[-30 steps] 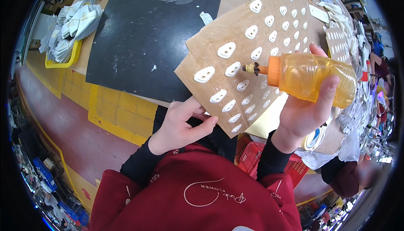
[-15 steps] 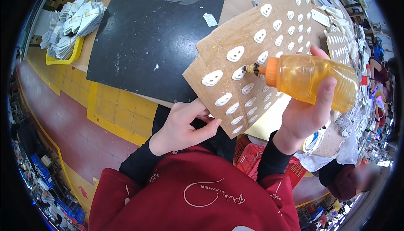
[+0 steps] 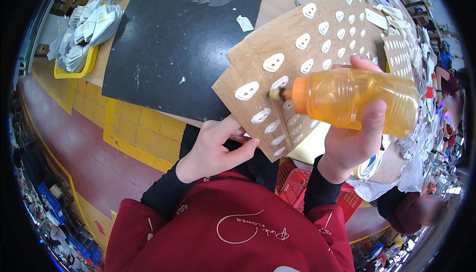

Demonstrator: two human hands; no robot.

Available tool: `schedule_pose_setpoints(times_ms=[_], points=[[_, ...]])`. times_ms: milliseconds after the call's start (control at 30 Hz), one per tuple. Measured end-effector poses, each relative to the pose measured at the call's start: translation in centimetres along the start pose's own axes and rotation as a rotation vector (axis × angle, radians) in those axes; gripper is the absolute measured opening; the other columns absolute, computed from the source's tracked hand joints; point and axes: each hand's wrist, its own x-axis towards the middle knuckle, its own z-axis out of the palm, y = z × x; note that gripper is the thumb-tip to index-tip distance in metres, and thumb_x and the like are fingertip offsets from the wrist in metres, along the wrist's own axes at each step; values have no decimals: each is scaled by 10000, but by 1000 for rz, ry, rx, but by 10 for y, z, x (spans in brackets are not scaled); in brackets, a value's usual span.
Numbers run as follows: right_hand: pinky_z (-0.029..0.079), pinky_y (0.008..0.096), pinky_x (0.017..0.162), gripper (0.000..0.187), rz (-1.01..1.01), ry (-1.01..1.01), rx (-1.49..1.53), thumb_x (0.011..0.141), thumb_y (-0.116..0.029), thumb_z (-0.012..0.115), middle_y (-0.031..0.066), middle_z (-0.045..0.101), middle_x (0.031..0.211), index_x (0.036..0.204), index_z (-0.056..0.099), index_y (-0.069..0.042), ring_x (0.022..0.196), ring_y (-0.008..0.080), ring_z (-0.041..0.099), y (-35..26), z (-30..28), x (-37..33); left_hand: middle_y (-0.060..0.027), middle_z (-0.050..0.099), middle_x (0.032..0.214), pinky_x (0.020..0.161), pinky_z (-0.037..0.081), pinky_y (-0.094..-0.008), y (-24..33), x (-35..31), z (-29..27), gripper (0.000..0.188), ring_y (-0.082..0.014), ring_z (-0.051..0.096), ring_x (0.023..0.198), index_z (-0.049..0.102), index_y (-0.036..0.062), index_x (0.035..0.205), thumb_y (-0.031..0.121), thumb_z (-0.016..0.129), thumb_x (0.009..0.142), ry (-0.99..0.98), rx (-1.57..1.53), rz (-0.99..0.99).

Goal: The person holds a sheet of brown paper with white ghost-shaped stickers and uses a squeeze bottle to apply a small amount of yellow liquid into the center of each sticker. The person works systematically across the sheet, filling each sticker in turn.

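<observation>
A clear squeeze bottle (image 3: 367,98) of amber liquid with an orange cap lies tilted in my right hand (image 3: 354,145), its fingers wrapped round it. Its dark, wrapped nozzle tip (image 3: 275,93) points left, just over a brown cardboard sheet (image 3: 258,54). Rows of small white oval pieces (image 3: 274,62), each with two holes, sit on that sheet. My left hand (image 3: 215,145) grips the sheet's near left edge between thumb and fingers; some fingers are hidden beneath it. Whether the nozzle touches the cardboard I cannot tell.
A black mat (image 3: 183,44) covers the table left of the sheet. At the far left, a yellow basket (image 3: 89,63) holds bundled white pieces. Below the table are red plastic baskets (image 3: 292,185). Another cardboard sheet (image 3: 396,56) with white pieces and a tape roll (image 3: 368,168) lie right.
My right hand has moved the bottle left and slightly down, taking the nozzle from one white oval piece to a spot beside it. The sheet has shifted slightly left; my left hand stays put.
</observation>
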Motion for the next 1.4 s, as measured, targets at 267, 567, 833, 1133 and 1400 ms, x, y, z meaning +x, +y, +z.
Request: schedule_pose_setpoints(times_ms=[267,567,833,1133,1400], points=[[546,332,617,661,582,-297,1313,808,-567,475,180,487,950,1039,428,51,881,254,573,9,-31,18,-98,616,949,685,526,-250,-7,2,-1,352,-154,614,847,415,-49,1145,-30,520,810,78,-485,-292],[454,369,820,425,169,264,109,857,-363,512,126,533,1050,1123,449,-37,950,208,544,23,-30,-2,-113,592,1010,682,532,-250,-10,5,-2,401,-149,595,878,367,-42,1203,-39,503,826,71,-534,-342],[456,319,798,354,87,93,-94,840,-272,549,129,566,1017,1080,483,-21,920,181,556,26,-23,7,-116,598,980,688,537,-265,-11,5,-1,365,-154,597,866,395,-56,1167,-40,508,821,73,-508,-314],[403,278,788,300,94,149,-92,759,-204,661,94,607,909,949,571,11,837,149,545,24,-14,10,-116,595,984,693,537,-263,-14,3,0,336,-153,596,865,414,-68,1137,-39,515,818,72,-503,-301],[412,283,781,293,79,55,-98,754,-191,653,105,603,919,948,560,7,846,159,551,20,-9,6,-114,594,981,687,539,-262,-15,3,0,322,-150,596,858,422,-73,1120,-46,517,813,78,-483,-289]])
